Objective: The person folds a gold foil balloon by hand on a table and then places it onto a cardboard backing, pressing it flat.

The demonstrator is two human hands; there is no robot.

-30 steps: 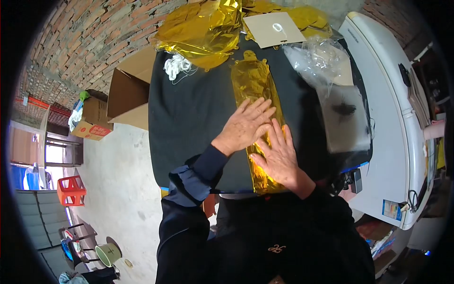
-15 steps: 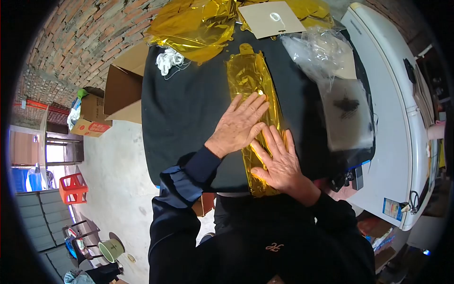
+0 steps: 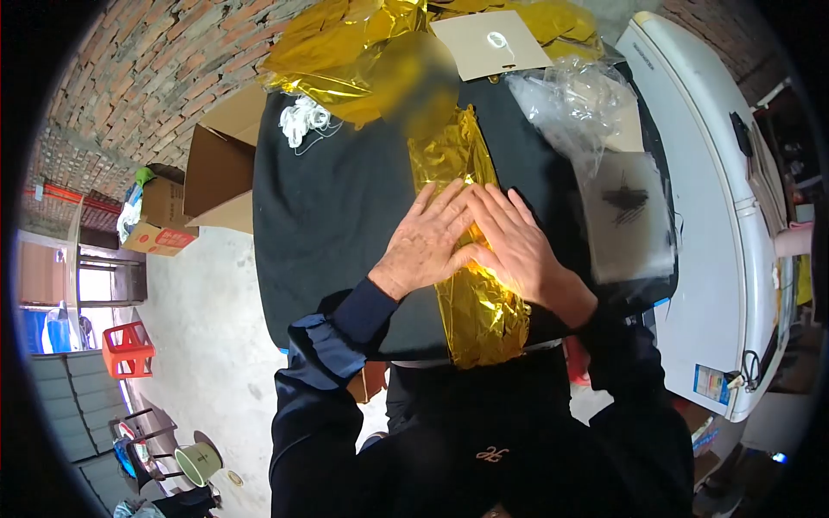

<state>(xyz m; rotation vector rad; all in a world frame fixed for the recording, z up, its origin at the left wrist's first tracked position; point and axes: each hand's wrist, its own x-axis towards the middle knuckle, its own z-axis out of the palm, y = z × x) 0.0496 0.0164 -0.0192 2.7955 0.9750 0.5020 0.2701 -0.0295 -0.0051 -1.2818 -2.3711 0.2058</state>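
Note:
A long, flat gold foil balloon lies lengthwise on the black-covered table, its near end reaching the table edge by my body. My left hand rests palm down on its left side, fingers stretched out. Beside it, my right hand lies across the foil's right side with its fingers extended. The fingertips and thumbs of both hands meet over the middle of the foil. A blurred patch hides the foil's far end.
More gold foil is heaped at the back left, near white string. A beige card, clear plastic and a stack of translucent bags lie to the right. A white fridge borders the table; an open carton stands left.
My right hand has slid up and forward along the foil until it meets my left hand. More of the near foil is uncovered. My left hand has barely moved.

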